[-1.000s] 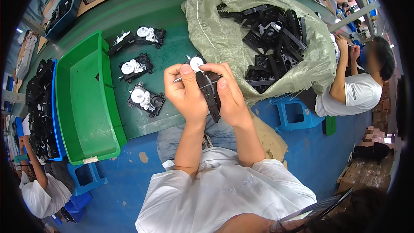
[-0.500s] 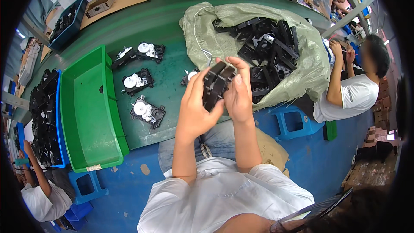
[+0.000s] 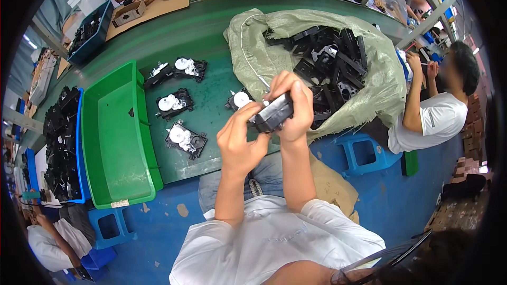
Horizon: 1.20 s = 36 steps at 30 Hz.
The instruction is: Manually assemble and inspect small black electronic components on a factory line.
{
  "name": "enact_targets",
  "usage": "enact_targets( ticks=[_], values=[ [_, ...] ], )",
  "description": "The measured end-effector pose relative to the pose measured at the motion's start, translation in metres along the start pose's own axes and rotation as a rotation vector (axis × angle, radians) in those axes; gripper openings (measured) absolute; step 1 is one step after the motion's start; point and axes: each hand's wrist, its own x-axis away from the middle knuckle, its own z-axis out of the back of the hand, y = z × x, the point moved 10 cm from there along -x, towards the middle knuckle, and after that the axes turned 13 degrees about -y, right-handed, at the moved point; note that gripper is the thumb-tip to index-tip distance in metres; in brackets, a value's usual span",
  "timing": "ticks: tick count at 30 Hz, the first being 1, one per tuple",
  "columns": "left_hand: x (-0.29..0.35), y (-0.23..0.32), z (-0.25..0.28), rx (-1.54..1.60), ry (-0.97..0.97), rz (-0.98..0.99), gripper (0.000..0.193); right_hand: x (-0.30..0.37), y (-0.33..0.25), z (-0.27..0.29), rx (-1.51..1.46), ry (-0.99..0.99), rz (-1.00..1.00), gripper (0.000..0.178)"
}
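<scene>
Above the near edge of the green table, my left hand (image 3: 240, 140) and my right hand (image 3: 297, 106) both grip a black plastic gear housing (image 3: 273, 114), fingers closed on its opposite ends. It is tilted, with one edge toward me; its inner side is hidden. Just behind it on the table lies a black housing with a white gear (image 3: 241, 98), partly covered by my left hand. Further left rest several more such assemblies, among them one near the front (image 3: 185, 139) and one in the middle (image 3: 173, 103).
An open woven sack (image 3: 388, 76) full of black plastic parts (image 3: 338, 63) lies to the right. On the left stand a green bin (image 3: 113, 137) and a blue crate of black parts (image 3: 63, 148). A blue stool (image 3: 364, 153) and a co-worker (image 3: 430, 111) are at the right.
The black gear housing has turned from upright to a flatter tilt in my hands. My right hand's fingers have curled over its top. The whole view has shifted slightly.
</scene>
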Motion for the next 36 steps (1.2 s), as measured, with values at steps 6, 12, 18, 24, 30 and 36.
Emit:
enact_targets(
  ticks=[6,12,18,24,30,36],
  values=[
    [0.001,0.013,0.044,-0.163,0.043,0.069,0.050,-0.004,0.017,-0.034,-0.104,-0.098,-0.022,0.039],
    [0.042,0.006,0.193,-0.585,0.351,0.451,0.035,0.003,-0.022,0.010,0.822,-0.288,-0.234,0.025],
    [0.097,-0.039,0.311,-0.942,0.280,0.978,0.036,0.043,-0.007,0.072,1.446,-0.766,-0.489,0.026],
    [0.115,-0.049,0.315,-1.352,0.351,0.996,0.031,0.055,0.009,0.075,1.569,-0.932,-0.534,0.021],
    [0.052,-0.012,0.196,-1.143,0.065,0.422,0.030,0.030,-0.004,0.086,1.293,-0.526,-0.509,0.009],
    [0.053,-0.100,0.143,-0.768,-0.152,0.605,0.039,0.022,-0.020,0.123,0.695,0.035,-0.377,0.006]
  ],
)
